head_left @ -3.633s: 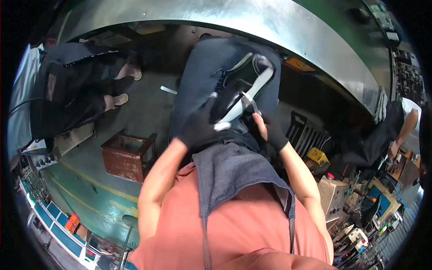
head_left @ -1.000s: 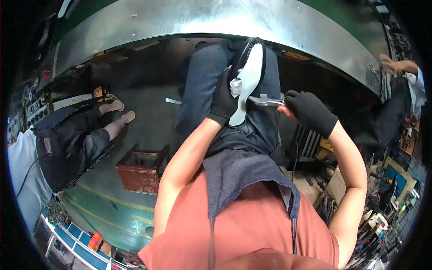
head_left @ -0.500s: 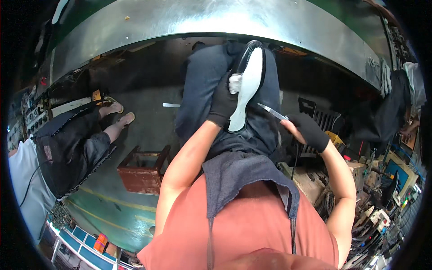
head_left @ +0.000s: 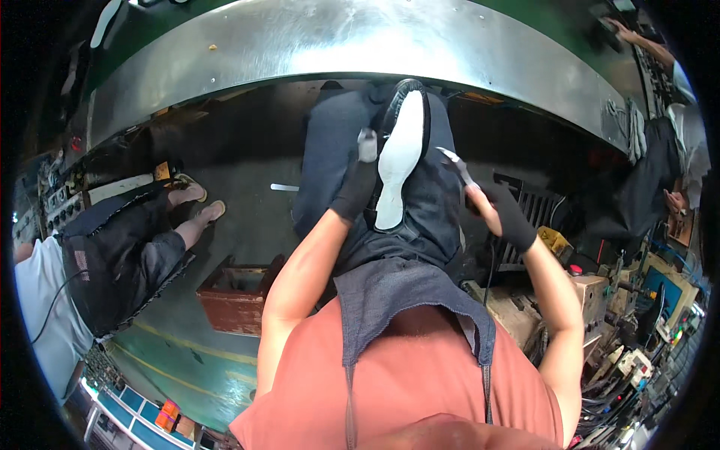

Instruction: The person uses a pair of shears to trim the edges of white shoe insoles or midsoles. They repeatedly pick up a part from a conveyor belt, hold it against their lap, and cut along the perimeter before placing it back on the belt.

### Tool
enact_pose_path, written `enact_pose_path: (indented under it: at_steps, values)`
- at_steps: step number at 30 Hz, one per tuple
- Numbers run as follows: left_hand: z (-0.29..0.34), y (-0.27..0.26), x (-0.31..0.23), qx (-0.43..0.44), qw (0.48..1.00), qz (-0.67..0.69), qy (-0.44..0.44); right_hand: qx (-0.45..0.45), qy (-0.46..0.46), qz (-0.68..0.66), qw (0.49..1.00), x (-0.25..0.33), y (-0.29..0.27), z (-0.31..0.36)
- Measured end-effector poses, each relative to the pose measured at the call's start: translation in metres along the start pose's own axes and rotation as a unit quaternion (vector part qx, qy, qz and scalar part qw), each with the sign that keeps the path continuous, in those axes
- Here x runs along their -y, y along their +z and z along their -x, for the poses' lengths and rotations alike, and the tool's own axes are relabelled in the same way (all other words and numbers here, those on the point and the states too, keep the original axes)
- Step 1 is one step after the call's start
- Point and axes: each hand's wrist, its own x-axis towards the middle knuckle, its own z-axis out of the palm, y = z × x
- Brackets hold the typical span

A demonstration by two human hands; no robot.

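I cannot tell whether my half-hidden left grip (head_left: 357, 178) holds the one shoe (head_left: 403, 146); my right grip (head_left: 507, 213) clamps one blurred tool (head_left: 458, 165).

Black-gloved hands (head_left: 355, 185) flank a white-soled shoe (head_left: 401, 161) on the lap (head_left: 328, 142), the right one (head_left: 508, 216) holding a metal tool (head_left: 456, 162).

A shiny metal ledge (head_left: 315, 49) ran across the top, bright with reflected light, edging a dark green surface (head_left: 154, 30). Yellow lines (head_left: 187, 343) marked the green floor (head_left: 169, 371) near a worn brown stool (head_left: 231, 310); crowded machinery (head_left: 634, 367) filled the lower right.
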Motion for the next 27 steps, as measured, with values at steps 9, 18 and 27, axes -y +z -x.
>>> enact_pose_path:
  at_steps: [9, 18, 27]
  values:
    - [0.011, 0.026, -0.09, 0.042, 0.975, -0.218, -0.03, -0.026, -0.086, -0.027, 0.996, 0.092, 0.0, -0.011]
    - [0.025, 0.02, -0.08, 0.044, 0.96, -0.26, 0.094, -0.06, 0.104, -0.198, 0.973, 0.018, 0.049, -0.016]
    - [-0.051, 0.049, -0.165, 0.036, 0.999, -0.036, -0.004, -0.174, 0.082, -0.117, 0.974, -0.016, 0.114, 0.01]
